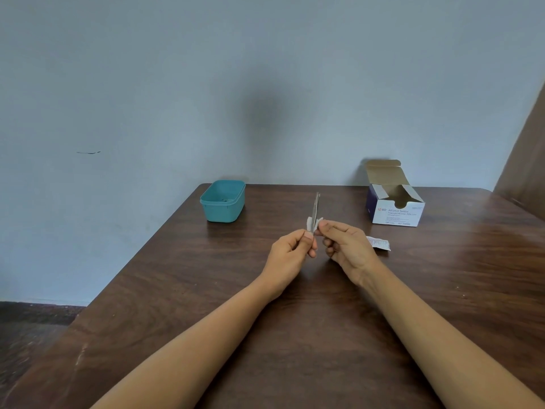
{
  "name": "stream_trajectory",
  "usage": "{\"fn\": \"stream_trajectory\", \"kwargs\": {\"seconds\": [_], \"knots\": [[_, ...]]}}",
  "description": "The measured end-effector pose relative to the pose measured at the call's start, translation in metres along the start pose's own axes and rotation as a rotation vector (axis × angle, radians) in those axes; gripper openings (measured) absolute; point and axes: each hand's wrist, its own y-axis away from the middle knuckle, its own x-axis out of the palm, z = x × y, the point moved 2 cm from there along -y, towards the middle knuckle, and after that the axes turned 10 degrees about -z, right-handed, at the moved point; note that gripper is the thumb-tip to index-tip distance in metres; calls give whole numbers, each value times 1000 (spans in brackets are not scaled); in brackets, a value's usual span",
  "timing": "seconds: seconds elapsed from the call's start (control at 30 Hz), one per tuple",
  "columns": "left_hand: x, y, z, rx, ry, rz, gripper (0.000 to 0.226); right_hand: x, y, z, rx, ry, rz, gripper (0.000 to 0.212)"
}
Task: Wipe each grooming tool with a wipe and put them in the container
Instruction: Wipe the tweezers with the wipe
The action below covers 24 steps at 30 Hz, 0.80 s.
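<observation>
Forearms over dark wood table; teal container near blue-grey wall.

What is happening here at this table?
A person is wiping a thin metal tool. The left hand holds its lower end upright, and the right hand pinches a white wipe around it. The teal container stands at the back left; an open swab box and a torn wrapper lie to the right.

Container left of swab box
</observation>
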Motion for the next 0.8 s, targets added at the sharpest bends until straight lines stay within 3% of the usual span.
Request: {"fn": "stream_trajectory", "kwargs": {"seconds": [0.27,0.57,0.8], "knots": [[-1,1,-2,8,-55,44,32,0,-1,-2,-23,101,79,8],[0,2,-3,-61,42,94,33,-2,-6,-3,66,124,301,15],[-1,1,-6,-45,76,113,32,-1,-10,-9,89,53,160,12]]}}
